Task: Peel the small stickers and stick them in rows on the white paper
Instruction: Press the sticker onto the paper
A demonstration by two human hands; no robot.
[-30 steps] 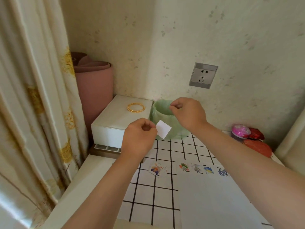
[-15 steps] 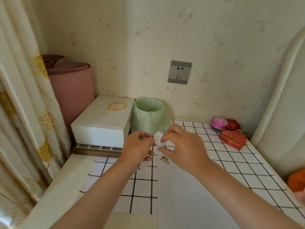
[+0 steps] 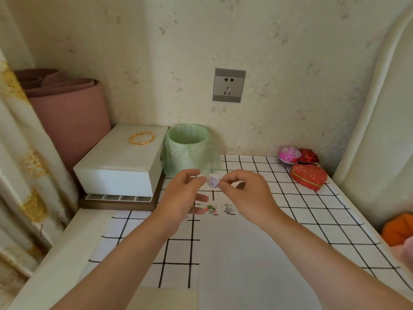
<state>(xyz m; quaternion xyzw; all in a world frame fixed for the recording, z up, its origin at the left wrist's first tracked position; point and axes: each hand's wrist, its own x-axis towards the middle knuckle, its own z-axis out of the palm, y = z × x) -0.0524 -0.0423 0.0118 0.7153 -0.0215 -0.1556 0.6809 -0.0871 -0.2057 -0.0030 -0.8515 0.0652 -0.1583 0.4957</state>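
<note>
Surface point(image 3: 301, 211): checked cloth, with the paper point(image 3: 245, 260) laid square before you so rows run straight. Bin point(image 3: 187, 151) at 12 o'clock, likely for backings.

Your right hand point(image 3: 248, 194) pinches the sticker point(image 3: 212, 182) at its 3 o'clock edge, held up over the paper's far edge, probably so the glue touches nothing. Your left hand point(image 3: 182, 198) brings thumb and finger to its 9 o'clock edge; blur hides whether it grips.

Two stuck stickers point(image 3: 211, 209) begin the row. I judge the next spot lies at their 3 o'clock.
</note>
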